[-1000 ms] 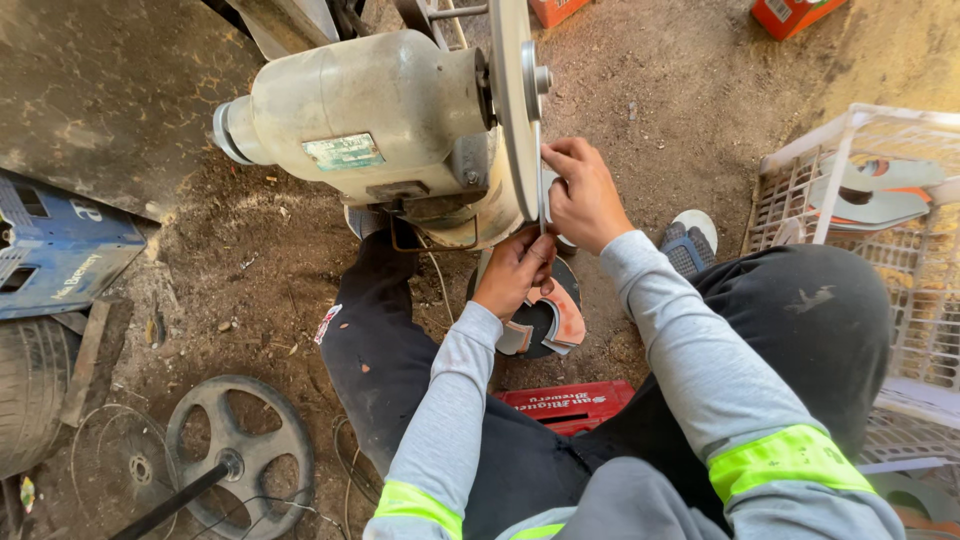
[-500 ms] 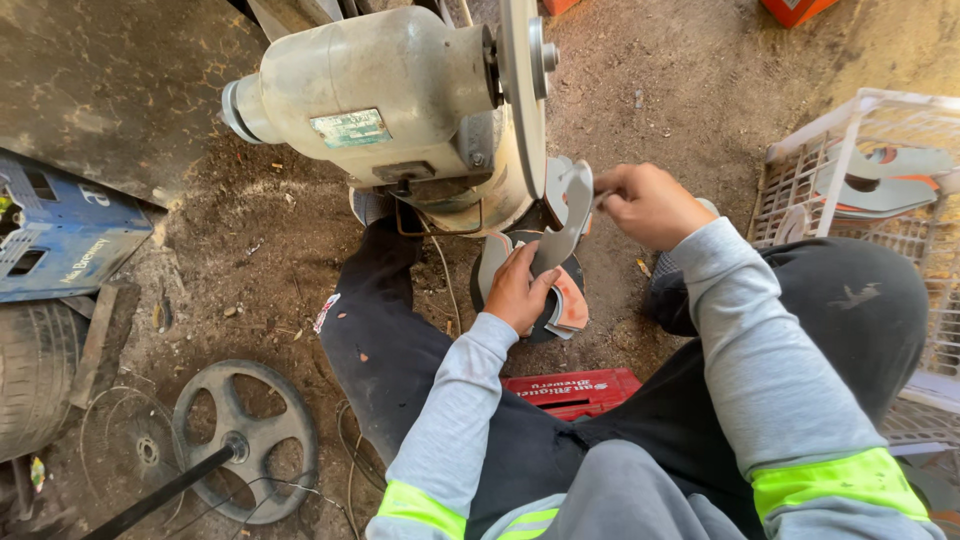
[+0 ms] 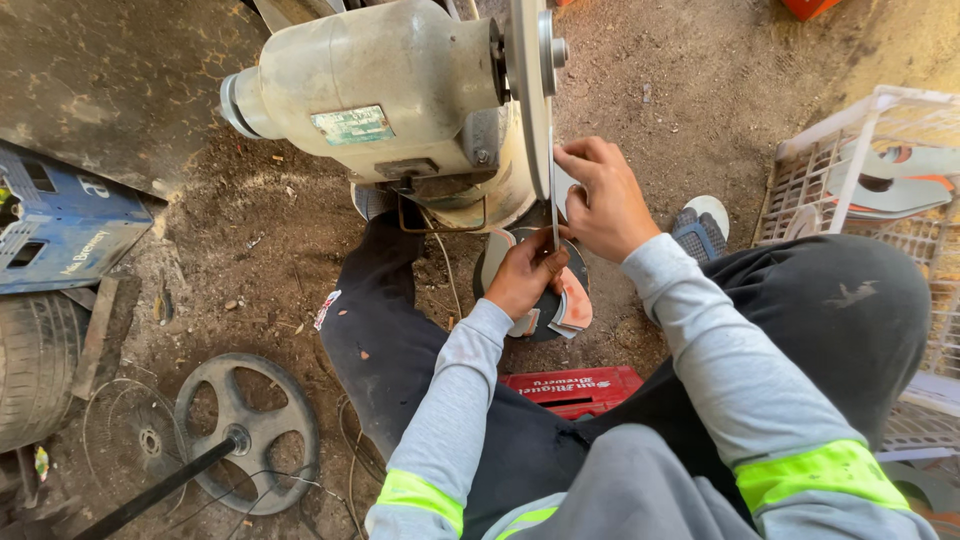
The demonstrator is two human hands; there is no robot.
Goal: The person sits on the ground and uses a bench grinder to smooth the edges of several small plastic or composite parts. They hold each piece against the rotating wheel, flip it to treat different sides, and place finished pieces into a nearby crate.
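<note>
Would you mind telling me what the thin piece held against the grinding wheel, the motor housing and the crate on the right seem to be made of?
The thin piece, pinched by the right hand and left hand, looks like sheet metal: edge-on, flat, grey. The motor housing seems painted cast metal, cream and grimy, with a dull, chipped finish. The crate looks like white moulded plastic, judging by its latticed walls.

A dull, dust-coated metal housing is shown on the bench grinder (image 3: 380, 100), with a smooth grey grinding wheel (image 3: 530, 90). A thin bare metal blade (image 3: 553, 205) is seen edge-on. White plastic lattice forms the crate (image 3: 850, 170). The dirt floor (image 3: 700, 90) looks rough and matt.
</note>
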